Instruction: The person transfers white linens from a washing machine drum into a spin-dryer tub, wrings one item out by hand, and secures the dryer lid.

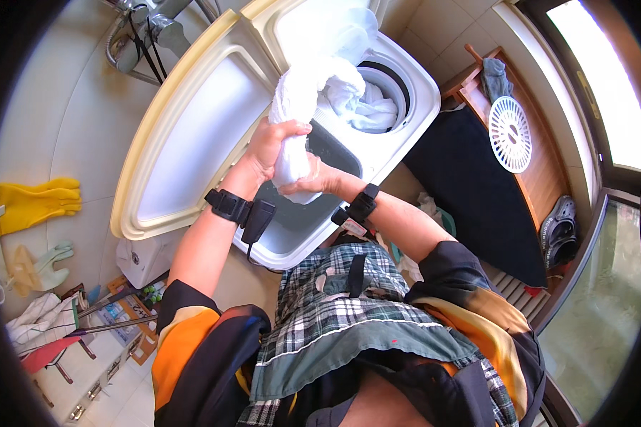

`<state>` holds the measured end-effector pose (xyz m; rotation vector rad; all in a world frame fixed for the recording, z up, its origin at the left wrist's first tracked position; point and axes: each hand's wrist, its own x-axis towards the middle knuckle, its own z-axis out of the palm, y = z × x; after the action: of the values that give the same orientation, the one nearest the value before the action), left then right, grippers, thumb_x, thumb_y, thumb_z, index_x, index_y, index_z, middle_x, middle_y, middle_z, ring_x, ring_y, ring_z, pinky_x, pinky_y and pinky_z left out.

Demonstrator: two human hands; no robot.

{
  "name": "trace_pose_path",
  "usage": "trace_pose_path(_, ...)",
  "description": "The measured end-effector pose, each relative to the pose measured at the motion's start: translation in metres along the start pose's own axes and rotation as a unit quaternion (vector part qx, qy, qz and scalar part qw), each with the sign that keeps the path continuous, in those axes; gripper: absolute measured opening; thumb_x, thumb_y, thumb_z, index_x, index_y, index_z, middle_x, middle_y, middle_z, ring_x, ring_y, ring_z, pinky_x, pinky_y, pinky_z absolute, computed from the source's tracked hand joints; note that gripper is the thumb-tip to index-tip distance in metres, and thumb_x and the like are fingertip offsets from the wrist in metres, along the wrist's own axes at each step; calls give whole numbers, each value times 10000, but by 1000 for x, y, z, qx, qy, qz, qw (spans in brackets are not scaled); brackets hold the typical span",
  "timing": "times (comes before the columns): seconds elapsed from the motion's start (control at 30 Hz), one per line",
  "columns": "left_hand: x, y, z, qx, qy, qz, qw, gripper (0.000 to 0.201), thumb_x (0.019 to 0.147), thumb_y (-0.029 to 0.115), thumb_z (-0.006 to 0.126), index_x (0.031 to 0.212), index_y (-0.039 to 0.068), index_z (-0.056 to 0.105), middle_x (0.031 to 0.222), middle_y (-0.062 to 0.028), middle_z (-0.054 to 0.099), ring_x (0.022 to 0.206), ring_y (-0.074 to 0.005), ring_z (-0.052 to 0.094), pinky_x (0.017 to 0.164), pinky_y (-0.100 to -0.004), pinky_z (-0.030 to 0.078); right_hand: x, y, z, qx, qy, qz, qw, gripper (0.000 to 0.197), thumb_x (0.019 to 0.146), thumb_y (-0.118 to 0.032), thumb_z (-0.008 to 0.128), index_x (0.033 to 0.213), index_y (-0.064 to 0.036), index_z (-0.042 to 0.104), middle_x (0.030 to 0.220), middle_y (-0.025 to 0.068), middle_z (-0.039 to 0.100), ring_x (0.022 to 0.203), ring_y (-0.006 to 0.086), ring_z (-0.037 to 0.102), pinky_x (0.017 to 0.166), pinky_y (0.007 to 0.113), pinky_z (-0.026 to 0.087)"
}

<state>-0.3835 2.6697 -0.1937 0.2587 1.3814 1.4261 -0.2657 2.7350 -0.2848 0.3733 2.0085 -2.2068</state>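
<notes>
A long white cloth [294, 99], bunched and towel-like, hangs over the wash tub [295, 245] of a twin-tub washing machine [424, 89]. My left hand [267, 146] is closed around it, thumb across the front. Just below, my right hand [319, 176] grips its lower end from the other side. The cloth's upper part bends right toward the round spin tub [410, 99], where white fabric [374, 112] lies. Whether the two are one piece I cannot tell. Greyish water appears to stand in the wash tub.
The open lid [192, 132] stands along the machine's left side. Yellow rubber gloves [39, 203] hang on the left wall, below a metal faucet [160, 32]. At right, a white slotted disc [510, 135] and dark clogs [560, 231] rest near a black cloth [470, 185].
</notes>
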Motion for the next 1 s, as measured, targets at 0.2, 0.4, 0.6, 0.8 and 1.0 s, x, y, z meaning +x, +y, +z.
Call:
trace_pose_path(0.2,20,-18,1,255,108,125,953,261,723,164,730,890,-31,684,766,-106,686,674,-213,665,625,-322,518,21,29,18,-88,121,-116,982,556,609,-370,783,1081,-113,641,1007,134,682,967,309,644,895,397,498)
trace_pose_path(0.4,34,-57,2,500,191,215,817,403,671,281,719,961,5,680,807,-217,690,776,-389,678,708,-436,555,43,60,27,-271,140,-63,950,508,660,-383,730,1096,-132,655,1000,149,690,959,333,653,860,408,514)
trace_pose_path(0.6,34,-51,2,433,62,188,879,870,726,708,661,1235,17,515,1079,-252,641,1039,-324,630,864,-410,501,16,52,10,-4,176,-26,984,450,637,-203,745,1052,-63,640,951,144,682,883,282,660,774,388,531)
trace_pose_path(0.8,14,-75,-34,-29,-145,-23,989,950,813,815,388,1302,11,520,1163,-104,596,1130,-170,512,933,-314,435,-16,-43,-33,373,86,55,922,238,763,-178,681,922,-2,674,880,97,650,810,207,620,730,345,506)
trace_pose_path(1.0,-9,-51,-38,62,-164,32,984,965,708,830,560,1221,12,571,1105,-80,617,1006,-158,575,884,-285,452,1,-70,-37,489,38,-80,868,205,802,-177,672,884,7,635,862,120,640,793,264,620,796,401,505)
